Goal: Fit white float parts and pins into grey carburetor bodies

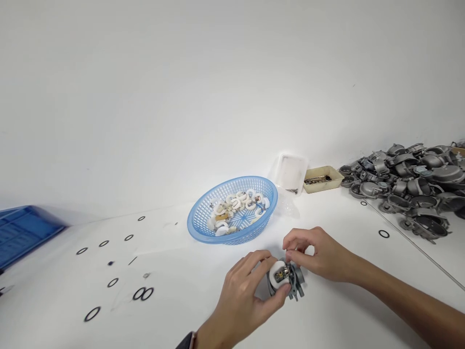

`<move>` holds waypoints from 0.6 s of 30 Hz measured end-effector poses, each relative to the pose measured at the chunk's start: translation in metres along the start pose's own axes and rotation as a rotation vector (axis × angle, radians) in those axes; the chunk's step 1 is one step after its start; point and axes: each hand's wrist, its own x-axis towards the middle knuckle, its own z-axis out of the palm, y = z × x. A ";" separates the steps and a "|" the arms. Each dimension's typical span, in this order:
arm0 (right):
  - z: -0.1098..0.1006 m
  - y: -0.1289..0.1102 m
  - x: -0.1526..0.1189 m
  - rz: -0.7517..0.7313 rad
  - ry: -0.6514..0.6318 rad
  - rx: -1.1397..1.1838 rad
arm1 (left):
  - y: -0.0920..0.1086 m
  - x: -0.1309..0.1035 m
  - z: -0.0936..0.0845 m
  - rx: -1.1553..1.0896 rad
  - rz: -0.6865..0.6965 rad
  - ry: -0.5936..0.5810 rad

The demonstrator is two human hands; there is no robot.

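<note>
My left hand [242, 294] grips a small grey metal part [286, 281] with a white round piece set in its face, held just above the white table. My right hand [317, 253] pinches the top of the same part with thumb and fingertips. A round blue plastic basket [203, 215] holding several white curved pieces stands just beyond my hands.
A heap of grey metal housings [410, 182] fills the far right. A clear plastic tub [290, 169] and a beige tray [321, 178] with small hardware stand behind the basket. Several black O-rings [143, 293] lie scattered on the left. A blue crate [25, 230] sits at the left edge.
</note>
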 end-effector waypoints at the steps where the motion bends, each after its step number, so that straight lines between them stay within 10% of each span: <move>1: 0.000 -0.002 -0.001 -0.005 -0.003 0.006 | 0.000 0.000 0.000 0.000 0.001 -0.001; 18: 0.002 0.004 0.006 0.061 -0.015 0.231 | 0.009 0.002 0.000 -0.134 -0.153 -0.046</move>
